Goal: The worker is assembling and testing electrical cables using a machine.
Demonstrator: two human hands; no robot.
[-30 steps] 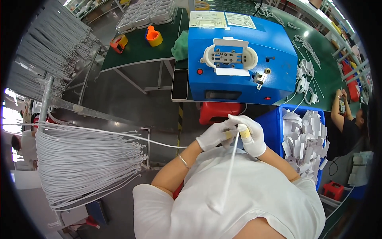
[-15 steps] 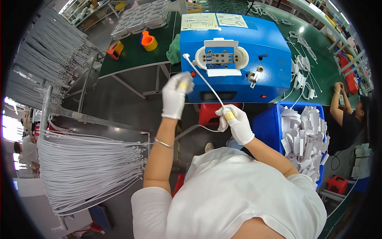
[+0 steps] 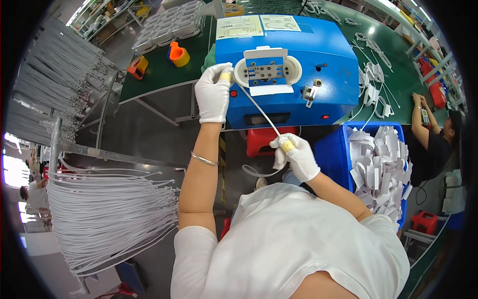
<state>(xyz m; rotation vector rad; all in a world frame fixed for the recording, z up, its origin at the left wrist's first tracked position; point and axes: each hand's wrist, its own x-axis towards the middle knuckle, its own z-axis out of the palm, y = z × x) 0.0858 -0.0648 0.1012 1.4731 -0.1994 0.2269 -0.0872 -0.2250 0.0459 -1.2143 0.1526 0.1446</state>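
A thin white cable [image 3: 259,109] runs taut and slanting from the left end of the winding fixture [image 3: 267,73] down to my right hand. My left hand [image 3: 213,94], in a white glove with yellow tape on a finger, is closed in a pinch around the cable's upper end beside the fixture. The plug there is hidden by the fingers. My right hand [image 3: 298,158], gloved and taped likewise, grips the cable lower down, in front of the blue machine [image 3: 294,107]. From that hand the cable's loose tail hangs in a curl. Two white flaps stand above and below the fixture's metal plate.
A blue bin [image 3: 331,154] full of white paper pieces stands at right. Left, many white cables [image 3: 114,219] hang on a rack. The green table [image 3: 154,74] bears tape dispensers [image 3: 178,55] and clear trays; coiled cables [image 3: 374,94] lie right. A person [image 3: 433,142] works far right.
My left hand has moved up and forward to the cable's upper end at the fixture. The loose tail, stretched toward the left before, now hangs curled below my right hand.
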